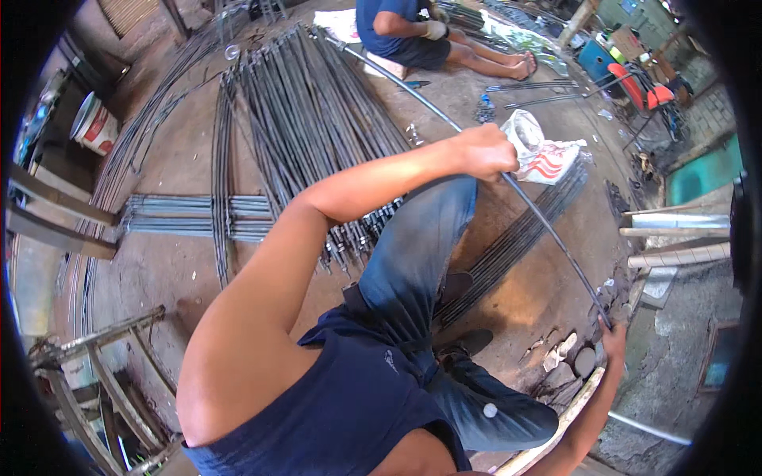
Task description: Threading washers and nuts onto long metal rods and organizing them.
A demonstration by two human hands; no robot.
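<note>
A long thin metal rod (pixel 413 95) slants across the view, from the pile of rods at the far side down to the right. My left hand (pixel 486 152) is closed round it near its middle, above my raised knee. At the rod's near right end, my right hand (pixel 613 341) has its fingers round it; part of that grip is hidden. Just beyond my left hand stands a white plastic sack (pixel 548 159), folded open at the top. Below the held rod lies a bundle of dark rods (pixel 508 250) on the floor.
A large fan of dark rods (pixel 317 111) covers the floor ahead, crossing bluish rods (pixel 171 214). A co-worker (pixel 405 40) in dark clothes sits at the far side. A red chair (pixel 639 87) stands far right, a white-and-red bucket (pixel 95 127) left, a wooden frame (pixel 103 341) near left.
</note>
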